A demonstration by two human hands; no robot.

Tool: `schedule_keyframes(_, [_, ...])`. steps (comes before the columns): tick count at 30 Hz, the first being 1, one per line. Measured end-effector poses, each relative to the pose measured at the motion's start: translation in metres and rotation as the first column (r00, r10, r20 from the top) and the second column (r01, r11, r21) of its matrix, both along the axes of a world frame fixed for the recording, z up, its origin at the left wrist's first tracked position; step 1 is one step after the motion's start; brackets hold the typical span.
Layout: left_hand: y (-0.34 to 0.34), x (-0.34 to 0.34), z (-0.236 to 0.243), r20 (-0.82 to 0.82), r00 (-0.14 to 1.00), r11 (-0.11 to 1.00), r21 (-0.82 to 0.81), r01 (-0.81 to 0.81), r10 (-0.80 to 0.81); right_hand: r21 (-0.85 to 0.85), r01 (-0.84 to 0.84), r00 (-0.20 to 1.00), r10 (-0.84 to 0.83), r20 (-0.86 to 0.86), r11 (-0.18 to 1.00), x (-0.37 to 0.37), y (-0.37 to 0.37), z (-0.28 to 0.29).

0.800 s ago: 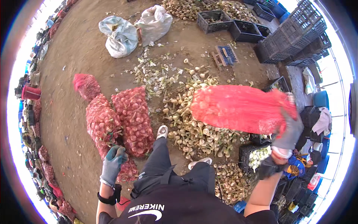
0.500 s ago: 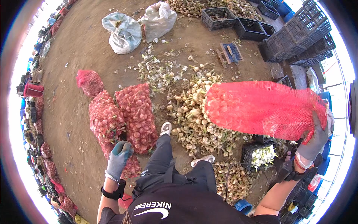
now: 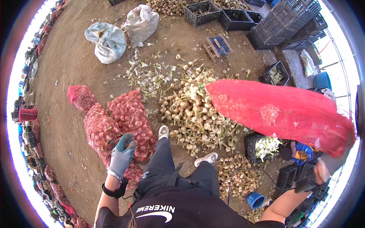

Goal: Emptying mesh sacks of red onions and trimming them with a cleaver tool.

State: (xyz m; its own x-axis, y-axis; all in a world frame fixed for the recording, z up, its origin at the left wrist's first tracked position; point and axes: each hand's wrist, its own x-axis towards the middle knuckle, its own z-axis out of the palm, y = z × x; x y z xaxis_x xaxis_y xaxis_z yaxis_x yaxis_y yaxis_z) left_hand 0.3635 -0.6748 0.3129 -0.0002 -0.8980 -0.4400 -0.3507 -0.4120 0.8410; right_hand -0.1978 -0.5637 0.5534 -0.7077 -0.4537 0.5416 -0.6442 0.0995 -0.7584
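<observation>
My right hand (image 3: pixel 336 161), in a grey glove, grips the closed end of a red mesh bag (image 3: pixel 281 110) at the far right. Stretched out and raised on that side, the bag slopes left, with its mouth end over a pile of garlic bulbs (image 3: pixel 197 110). Some bulbs show through the mesh near the mouth and midway along it. The fingers of my right hand are partly hidden by the mesh and blurred. My left hand (image 3: pixel 122 154), gloved with blue-green fingertips, is empty, its fingers loosely bent and apart, above two full red mesh bags of garlic (image 3: pixel 131 121).
A smaller mesh bag (image 3: pixel 80 98) lies beyond the full ones. A crate of peeled white stalks (image 3: pixel 266 147) stands right of the pile. Farther off are white sacks (image 3: pixel 110 47), a small wooden stool (image 3: pixel 218 46) and stacked black crates (image 3: pixel 283 26). A blue bucket (image 3: pixel 255 199) is near right.
My right hand has pulled the bag's end farther right and nearer, stretching the bag; far fewer bulbs show inside it. My left hand has risen slightly and its fingers have loosened.
</observation>
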Motion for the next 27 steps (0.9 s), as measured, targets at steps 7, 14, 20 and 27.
schedule_keyframes(7, [-0.021, -0.008, -0.005, -0.124, 0.988, 0.994, 0.057, 0.095, -0.087, 0.005, 0.067, 0.995, -0.067, 0.07, 0.998, 0.005, 0.036, 0.01])
schedule_keyframes(14, [-0.072, -0.033, -0.021, -0.199, 0.932, 0.914, -0.338, 0.224, -0.302, 0.106, 0.167, 0.984, -0.172, 0.041, 0.98, 0.059, 0.058, 0.008])
schedule_keyframes(20, [-0.139, -0.087, -0.031, -0.051, 0.746, 0.623, -0.588, 0.515, -0.664, 0.171, 0.341, 0.938, -0.346, -0.001, 0.924, 0.121, 0.079, 0.024])
schedule_keyframes(27, [-0.092, -0.204, 0.005, 0.211, 0.351, 0.14, -0.646, 0.751, -0.912, 0.232, 0.472, 0.877, -0.479, -0.03, 0.85, 0.178, 0.096, 0.029])
